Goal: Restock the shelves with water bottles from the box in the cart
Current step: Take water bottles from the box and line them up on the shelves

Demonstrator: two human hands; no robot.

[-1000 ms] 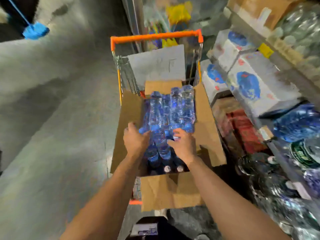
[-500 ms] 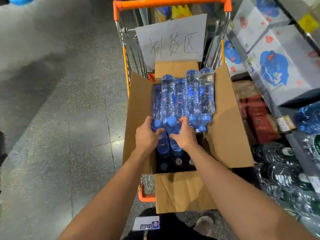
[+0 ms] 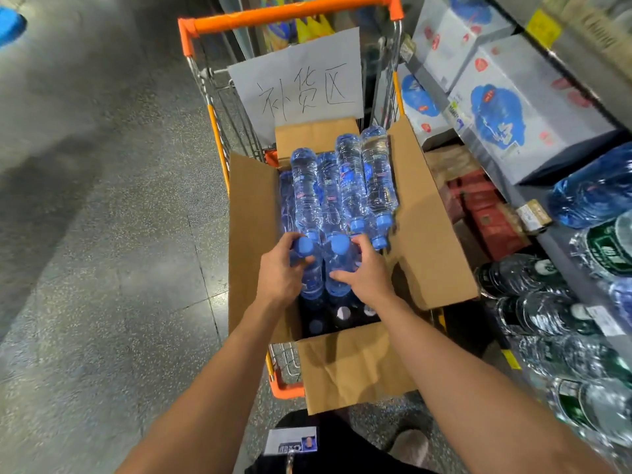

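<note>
While each hand grips a bottle, loose bottles stacked on top could roll off.

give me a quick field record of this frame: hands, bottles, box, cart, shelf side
left hand: grips the cap end of a water bottle
right hand: grips the neck of the neighbouring bottle
bottles: lying flat, blue caps toward the person, atop upright ones
box: cardboard, flaps open, inside the cart
cart: orange handle, handwritten paper sign
shelf side: person's right, white cartons and bottled water
</note>
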